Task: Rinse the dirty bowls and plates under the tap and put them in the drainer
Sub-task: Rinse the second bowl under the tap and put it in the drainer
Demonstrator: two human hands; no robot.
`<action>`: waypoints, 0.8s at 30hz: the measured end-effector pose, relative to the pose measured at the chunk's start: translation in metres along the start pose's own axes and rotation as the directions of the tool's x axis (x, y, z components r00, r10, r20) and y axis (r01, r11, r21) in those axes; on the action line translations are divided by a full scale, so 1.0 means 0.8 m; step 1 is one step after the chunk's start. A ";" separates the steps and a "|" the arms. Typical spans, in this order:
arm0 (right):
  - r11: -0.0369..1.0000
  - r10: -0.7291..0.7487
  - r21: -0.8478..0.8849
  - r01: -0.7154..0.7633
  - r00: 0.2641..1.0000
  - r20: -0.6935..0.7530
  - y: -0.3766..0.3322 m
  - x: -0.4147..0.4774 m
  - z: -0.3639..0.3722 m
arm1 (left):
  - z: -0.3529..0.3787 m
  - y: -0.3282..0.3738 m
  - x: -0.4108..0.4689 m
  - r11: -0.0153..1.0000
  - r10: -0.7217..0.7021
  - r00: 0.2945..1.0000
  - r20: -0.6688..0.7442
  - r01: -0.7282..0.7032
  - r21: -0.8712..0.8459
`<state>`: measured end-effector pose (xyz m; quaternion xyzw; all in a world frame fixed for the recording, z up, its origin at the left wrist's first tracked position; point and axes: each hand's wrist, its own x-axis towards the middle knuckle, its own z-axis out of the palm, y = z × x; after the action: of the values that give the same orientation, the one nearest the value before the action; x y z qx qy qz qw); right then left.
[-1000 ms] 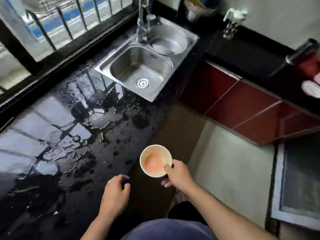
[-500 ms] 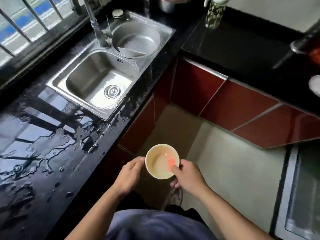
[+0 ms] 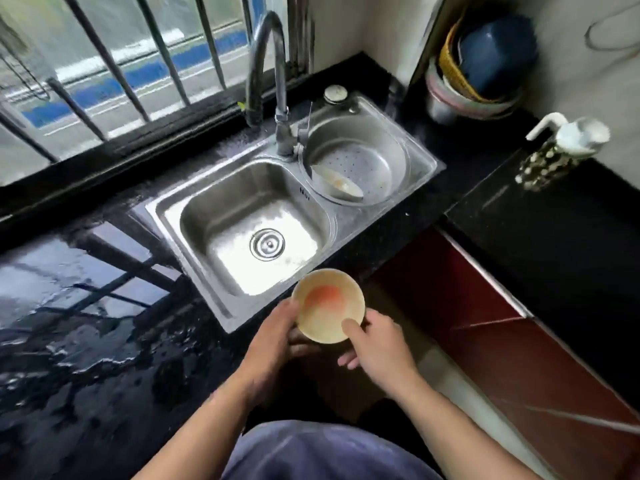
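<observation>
Gripping the cream bowl (image 3: pixel 328 305) by its rim, both hands (image 3: pixel 277 336) (image 3: pixel 375 344) closed on it just before the sink (image 3: pixel 242 223); judged light, rigid, breakable, slippery once wet.

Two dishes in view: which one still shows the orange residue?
The bowl held by both hands, left and right, before the sink. The dish in the drainer looks mostly clean.

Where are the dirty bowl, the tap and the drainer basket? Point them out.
dirty bowl (image 3: pixel 325 303): head view, on the orange stain inside.
tap (image 3: pixel 281 84): head view, on the curved spout's upright stem.
drainer basket (image 3: pixel 363 161): head view, on its perforated bottom.
</observation>
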<state>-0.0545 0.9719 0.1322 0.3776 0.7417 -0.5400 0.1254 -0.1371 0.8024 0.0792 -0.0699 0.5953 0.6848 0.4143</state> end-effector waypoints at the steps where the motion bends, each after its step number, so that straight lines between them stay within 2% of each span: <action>1: 1.000 -0.017 -0.013 0.017 1.000 0.026 -0.017 0.019 -0.008 | 0.002 0.014 0.015 1.000 0.012 1.000 -0.020 -0.012 -0.011; 5: 0.993 -0.095 -0.045 0.106 0.974 0.204 -0.079 0.101 -0.037 | 0.006 0.056 0.078 0.992 0.065 0.985 -0.162 -0.082 -0.097; 8: 0.994 -0.076 -0.040 0.097 0.932 0.355 -0.124 0.181 -0.054 | 0.009 0.085 0.120 0.977 0.104 0.949 -0.297 -0.153 -0.147; 10: 0.990 -0.064 -0.092 0.110 0.913 0.403 -0.152 0.245 -0.062 | 0.016 0.105 0.147 0.973 0.107 0.920 -0.376 -0.175 -0.153; 12: 0.990 -0.030 -0.112 0.082 0.914 0.405 -0.189 0.316 -0.065 | 0.021 0.119 0.171 0.958 0.081 0.871 -0.485 -0.203 -0.205; 15: 0.999 0.036 -0.048 -0.020 0.937 0.347 -0.250 0.428 -0.068 | 0.026 0.130 0.208 0.924 0.043 0.806 -0.591 -0.257 -0.284; 17: 0.999 0.011 -0.052 0.005 0.959 0.284 -0.286 0.492 -0.067 | 0.029 0.128 0.227 0.912 0.034 0.767 -0.641 -0.285 -0.294; 19: 0.994 0.009 -0.111 0.019 0.971 0.241 -0.318 0.542 -0.056 | 0.031 0.131 0.243 0.899 0.007 0.735 -0.678 -0.301 -0.318; 24: 0.953 0.070 -0.302 0.015 0.961 0.269 -0.348 0.621 -0.022 | 0.030 0.143 0.269 0.884 -0.008 0.702 -0.712 -0.327 -0.333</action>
<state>-0.5842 1.1622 0.0406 0.2853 0.7851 -0.4662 0.2914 -0.3414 0.9336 0.0458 -0.3593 0.5417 0.7566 0.0708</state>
